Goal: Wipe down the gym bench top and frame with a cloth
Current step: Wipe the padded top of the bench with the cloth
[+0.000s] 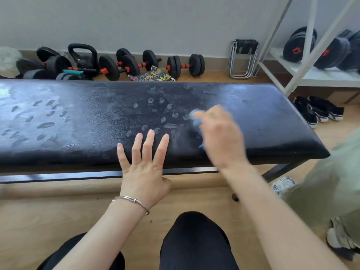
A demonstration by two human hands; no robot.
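The long black padded vinyl bench top [78,123] runs across the middle of the frame, left edge to right. It is coated in pale dust dotted with fingertip marks. Under its front edge a black metal frame rail [58,177] shows, with a leg angling to the wooden floor at lower right.

The left hand [145,168] lies flat on the pad's front edge near the centre, fingers straight and spread, thumb hooked below the edge. A thin metal bracelet [132,201] circles its wrist.

Just to its right, the right hand [220,137] is blurred and pressed down on the pad, holding a bunched blue cloth [196,121]. Bits of cloth poke out past the fingertips and under the palm. The blur hides exactly how the fingers lie. The patch of pad beside the cloth looks darker and less dusty.

Along the wall at upper left and centre sit black dumbbells with red collars [185,65] and a black kettlebell [83,55]. A floral fabric piece [153,75] lies in front of the dumbbells. A folded metal stool [243,59] leans at upper right beside a white shelf rack [303,55] carrying more weights. Black shoes with white soles [319,112] sit just beyond the bench's right end.
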